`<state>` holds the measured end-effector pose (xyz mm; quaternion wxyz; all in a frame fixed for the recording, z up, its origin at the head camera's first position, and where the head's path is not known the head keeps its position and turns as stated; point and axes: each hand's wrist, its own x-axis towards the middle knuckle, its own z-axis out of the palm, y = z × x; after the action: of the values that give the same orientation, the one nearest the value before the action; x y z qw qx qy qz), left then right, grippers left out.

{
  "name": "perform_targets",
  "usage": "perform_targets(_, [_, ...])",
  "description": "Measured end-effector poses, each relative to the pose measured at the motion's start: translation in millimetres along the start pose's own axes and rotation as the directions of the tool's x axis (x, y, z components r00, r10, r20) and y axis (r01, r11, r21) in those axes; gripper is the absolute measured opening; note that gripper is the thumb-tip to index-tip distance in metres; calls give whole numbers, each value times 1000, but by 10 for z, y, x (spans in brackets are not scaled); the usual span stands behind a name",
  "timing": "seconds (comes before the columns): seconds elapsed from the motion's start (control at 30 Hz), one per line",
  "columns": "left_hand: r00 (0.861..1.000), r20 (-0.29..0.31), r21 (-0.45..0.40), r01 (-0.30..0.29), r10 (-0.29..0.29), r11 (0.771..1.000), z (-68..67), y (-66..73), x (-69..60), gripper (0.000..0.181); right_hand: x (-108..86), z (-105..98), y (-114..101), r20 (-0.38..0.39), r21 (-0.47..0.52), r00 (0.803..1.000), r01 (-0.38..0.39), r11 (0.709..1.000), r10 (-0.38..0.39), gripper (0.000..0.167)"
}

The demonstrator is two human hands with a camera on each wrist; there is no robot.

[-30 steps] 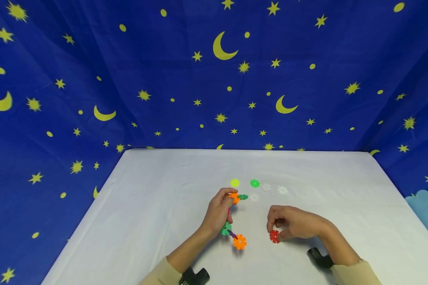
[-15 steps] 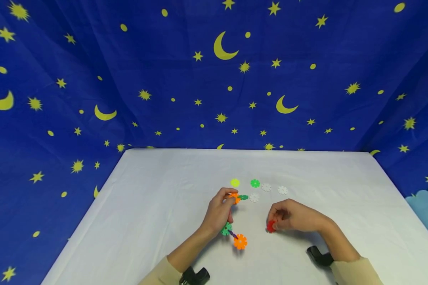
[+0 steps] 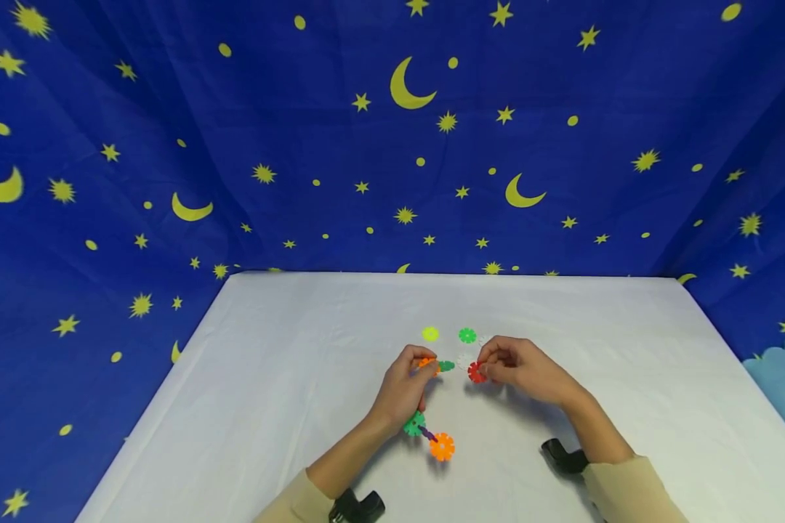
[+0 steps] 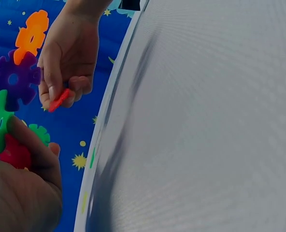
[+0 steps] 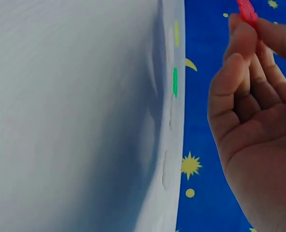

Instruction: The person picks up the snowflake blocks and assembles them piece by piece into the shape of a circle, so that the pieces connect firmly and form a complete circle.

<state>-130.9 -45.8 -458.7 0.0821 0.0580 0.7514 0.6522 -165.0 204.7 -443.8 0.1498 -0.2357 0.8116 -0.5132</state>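
Observation:
My left hand [image 3: 397, 388] grips a chain of joined flower discs: an orange disc [image 3: 427, 365] at its fingertips, a green one [image 3: 446, 366] sticking out to the right, and a teal disc [image 3: 414, 423], a purple disc [image 3: 427, 434] and another orange disc [image 3: 442, 447] hanging below. In the left wrist view a red disc [image 4: 15, 153] shows beside the left fingers. My right hand [image 3: 530, 369] pinches a single red disc [image 3: 476, 373] between thumb and fingers, a short way right of the green one, not touching it.
Beyond the hands a yellow disc [image 3: 430, 334] and a green disc [image 3: 467, 335] lie on the white table [image 3: 288, 363]. White discs lie partly behind the right hand. A blue star-patterned cloth [image 3: 327, 131] stands around the table.
My right hand has moved up and left with the red disc, from the table's front right towards the chain. The left hand has stayed nearly still, still gripping the chain.

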Motion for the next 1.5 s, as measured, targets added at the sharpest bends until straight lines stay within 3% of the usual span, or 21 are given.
perform_targets(0.23, [1000,3,-17,-21,21,1000,14,-13,19,31,98,29,-35,-43,31,999,5,1000,-3,24])
perform_targets(0.6, [1000,3,-21,2,-2,1000,7,7,27,23,145,117,-75,-95,77,995,21,997,-13,20])
perform_targets(0.77, [1000,1,-12,14,-14,1000,2,162,-48,20,159,166,-77,-139,120,990,9,993,8,23])
perform_targets(0.93, [1000,14,-17,26,-26,1000,-11,325,-125,19,178,222,-95,-136,166,991,5,986,18,23])
perform_targets(1.23, [999,38,-11,8,-8,1000,5,28,-9,27,180,264,-100,-118,188,993,-2,982,24,21])
perform_targets(1.5, [997,74,-35,29,-27,999,-14,0,-14,32,159,309,-128,-115,180,993,12,984,9,20])
